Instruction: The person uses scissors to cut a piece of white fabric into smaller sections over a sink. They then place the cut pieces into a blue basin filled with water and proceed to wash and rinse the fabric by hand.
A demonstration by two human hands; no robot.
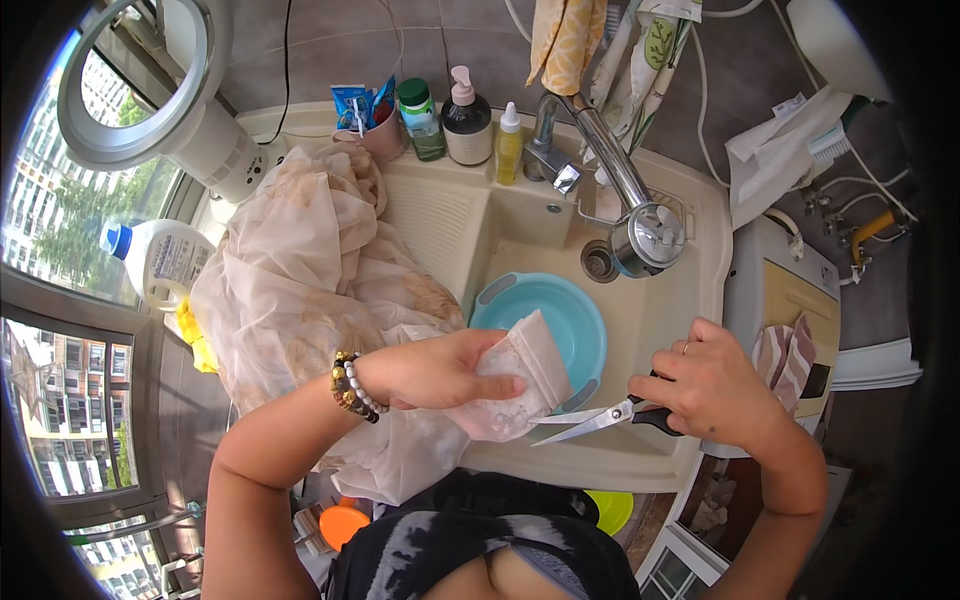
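Observation:
My left hand (442, 369) pinches the folded, hemmed edge of a sheer curtain (300, 255) between thumb and fingers. The rest of that pale fabric, with brownish patterned patches, lies heaped over the sink's left side and hangs over its front edge. In my right hand (709, 386) is a pair of scissors (600, 420) with black handles. Their blades are parted, and the tips point left at the lower corner of the held hem; whether they touch it I cannot tell. Under the hem, a light blue plastic basin (577, 319) stands in the sink, partly covered by the fabric.
A beige sink (660, 442) has a chrome faucet (615, 157) reaching over its bowl. Along the back ledge stand a pump bottle (466, 124), a green-capped bottle (423, 120) and a yellow bottle (508, 150). A bladeless fan (217, 146) and a detergent jug (169, 259) are at left.

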